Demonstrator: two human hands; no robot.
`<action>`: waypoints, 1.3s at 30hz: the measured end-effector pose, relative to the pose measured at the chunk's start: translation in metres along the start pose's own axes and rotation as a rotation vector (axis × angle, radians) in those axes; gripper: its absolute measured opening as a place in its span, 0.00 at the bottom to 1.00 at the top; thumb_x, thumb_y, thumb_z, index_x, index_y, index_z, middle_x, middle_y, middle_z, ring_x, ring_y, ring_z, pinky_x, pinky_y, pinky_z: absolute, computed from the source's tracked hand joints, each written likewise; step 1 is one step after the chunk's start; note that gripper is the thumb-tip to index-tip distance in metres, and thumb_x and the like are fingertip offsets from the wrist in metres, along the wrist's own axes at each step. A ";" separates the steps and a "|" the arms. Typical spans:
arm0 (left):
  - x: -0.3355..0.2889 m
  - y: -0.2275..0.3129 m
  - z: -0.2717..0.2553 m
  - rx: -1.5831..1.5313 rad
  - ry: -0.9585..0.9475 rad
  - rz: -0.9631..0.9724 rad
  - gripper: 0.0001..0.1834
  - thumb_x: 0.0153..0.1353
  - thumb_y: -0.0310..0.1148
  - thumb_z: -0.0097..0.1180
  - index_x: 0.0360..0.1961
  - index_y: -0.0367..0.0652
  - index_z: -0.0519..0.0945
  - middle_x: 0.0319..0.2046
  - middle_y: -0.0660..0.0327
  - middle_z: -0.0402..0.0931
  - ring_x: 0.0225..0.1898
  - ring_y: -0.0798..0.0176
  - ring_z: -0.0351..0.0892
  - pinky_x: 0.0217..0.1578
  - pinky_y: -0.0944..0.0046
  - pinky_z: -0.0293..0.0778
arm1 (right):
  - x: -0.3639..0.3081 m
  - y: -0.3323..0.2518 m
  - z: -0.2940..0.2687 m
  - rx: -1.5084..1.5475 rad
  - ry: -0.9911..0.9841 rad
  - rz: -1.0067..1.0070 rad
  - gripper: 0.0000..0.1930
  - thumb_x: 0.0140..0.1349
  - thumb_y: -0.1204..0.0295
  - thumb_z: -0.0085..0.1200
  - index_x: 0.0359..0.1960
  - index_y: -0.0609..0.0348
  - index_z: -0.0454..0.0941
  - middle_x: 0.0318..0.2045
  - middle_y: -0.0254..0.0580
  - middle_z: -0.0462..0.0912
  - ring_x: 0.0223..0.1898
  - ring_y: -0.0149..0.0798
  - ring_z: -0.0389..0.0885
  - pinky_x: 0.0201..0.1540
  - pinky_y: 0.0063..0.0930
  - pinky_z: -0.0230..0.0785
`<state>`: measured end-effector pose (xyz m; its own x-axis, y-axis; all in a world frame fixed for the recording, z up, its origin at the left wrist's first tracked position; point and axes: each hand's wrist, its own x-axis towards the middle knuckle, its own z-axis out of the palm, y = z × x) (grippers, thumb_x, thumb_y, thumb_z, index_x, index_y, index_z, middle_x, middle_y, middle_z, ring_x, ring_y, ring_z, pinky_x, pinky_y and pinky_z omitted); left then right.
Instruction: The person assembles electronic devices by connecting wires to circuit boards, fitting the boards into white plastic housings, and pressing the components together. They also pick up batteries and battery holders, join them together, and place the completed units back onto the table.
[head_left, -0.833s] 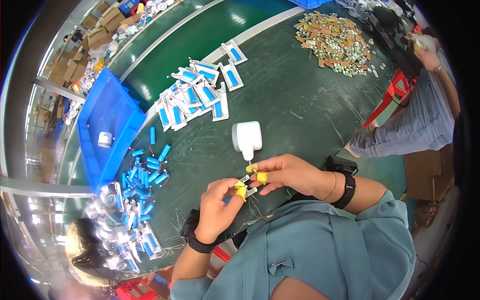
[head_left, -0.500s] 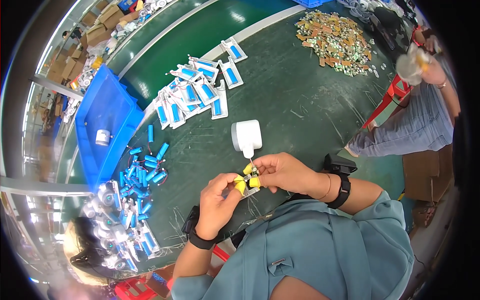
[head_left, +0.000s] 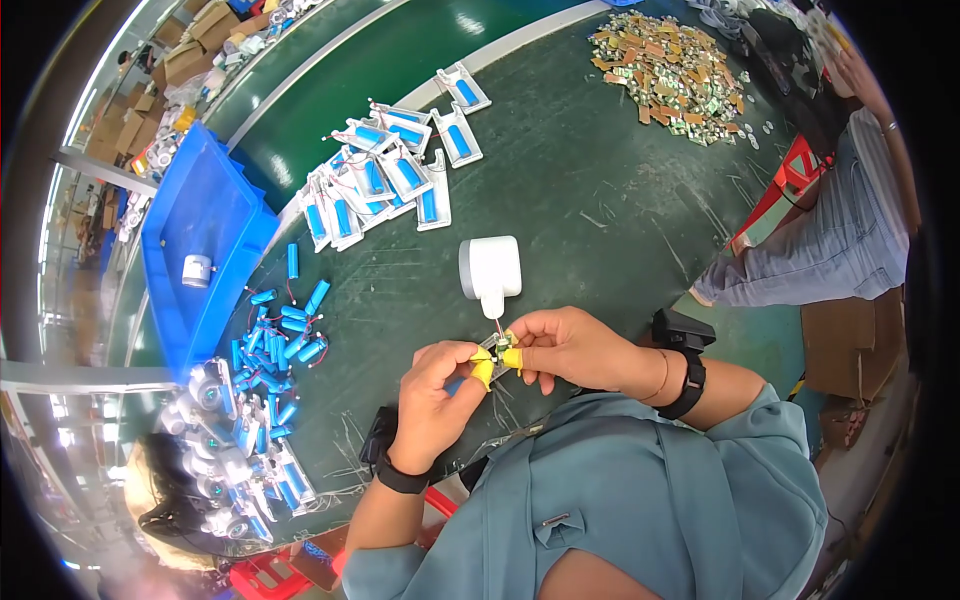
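Note:
Yellow finger covers sit on the fingertips of both hands. My right hand point(head_left: 565, 350) is closed in a pinch on a small green circuit board point(head_left: 503, 343). Close beside it, my left hand point(head_left: 438, 392) pinches what looks like a thin dark wire at the board's edge; its far end is hidden by the fingers. Part of a blue battery point(head_left: 453, 386) shows by the left fingers. Just beyond the hands a white rounded housing point(head_left: 495, 272) with a grey rim lies on the green tabletop, and a thin wire runs from its neck to the board.
White trays with blue batteries point(head_left: 370, 178) are heaped ahead. Loose blue batteries point(head_left: 270, 345) and white assemblies point(head_left: 225, 460) lie to the left, beside a blue bin point(head_left: 205, 240) holding a white part. Small boards point(head_left: 670, 80) are piled far right. Another person point(head_left: 820, 250) stands at right.
My hands have come slightly closer together, and the board is turned more upright between the fingers. The view has shifted a little. The other person's hand has moved up.

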<state>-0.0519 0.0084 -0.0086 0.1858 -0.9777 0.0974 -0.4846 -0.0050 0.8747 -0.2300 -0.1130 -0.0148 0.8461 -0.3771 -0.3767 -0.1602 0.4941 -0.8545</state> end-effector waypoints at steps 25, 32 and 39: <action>0.007 0.006 -0.005 0.038 -0.135 0.013 0.15 0.50 0.21 0.55 0.41 0.37 0.77 0.35 0.59 0.78 0.39 0.61 0.76 0.44 0.64 0.71 | -0.003 0.019 -0.003 -0.476 0.050 -0.358 0.05 0.64 0.78 0.52 0.41 0.63 0.75 0.30 0.31 0.74 0.29 0.22 0.69 0.29 0.19 0.63; 0.006 0.000 -0.003 0.087 -0.101 0.022 0.15 0.47 0.21 0.59 0.39 0.38 0.77 0.32 0.59 0.78 0.35 0.61 0.76 0.38 0.65 0.73 | -0.004 0.013 0.004 -0.562 0.130 -0.405 0.06 0.58 0.80 0.54 0.37 0.63 0.76 0.28 0.38 0.74 0.26 0.29 0.73 0.26 0.26 0.65; 0.008 0.001 0.001 0.151 -0.070 0.100 0.13 0.46 0.23 0.59 0.36 0.39 0.77 0.26 0.61 0.76 0.27 0.61 0.74 0.40 0.63 0.68 | -0.006 0.018 0.014 -0.658 0.217 -0.494 0.09 0.57 0.85 0.53 0.39 0.63 0.76 0.27 0.37 0.71 0.24 0.30 0.70 0.26 0.23 0.64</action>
<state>-0.0513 0.0002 -0.0073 0.0729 -0.9872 0.1417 -0.6216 0.0662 0.7806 -0.2310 -0.0914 -0.0226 0.7914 -0.6045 0.0911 -0.1179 -0.2972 -0.9475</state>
